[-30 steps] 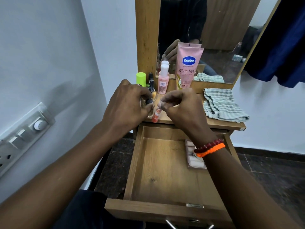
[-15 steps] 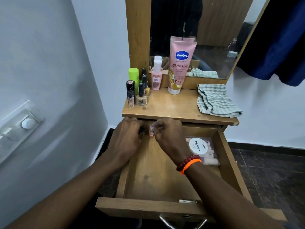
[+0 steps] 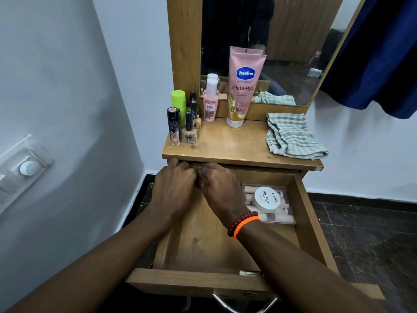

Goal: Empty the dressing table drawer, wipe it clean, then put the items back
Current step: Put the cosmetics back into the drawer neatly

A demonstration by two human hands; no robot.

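Deep in the smooth wooden drawer (image 3: 203, 245), both hands' curled fingers (image 3: 180, 170), contents hidden.

Home bedroom or dressing corner. Wooden dressing table (image 3: 225, 152) with tall mirror (image 3: 293, 53) at 12 o'clock, set against white walls. Lotion tube (image 3: 243, 86) and nail polish bottles (image 3: 189, 129) stand on top; checked cloth (image 3: 291, 136) at 1 o'clock. Wall switch plate (image 3: 24, 166) at 9 o'clock. Dark stone floor (image 3: 365, 233).
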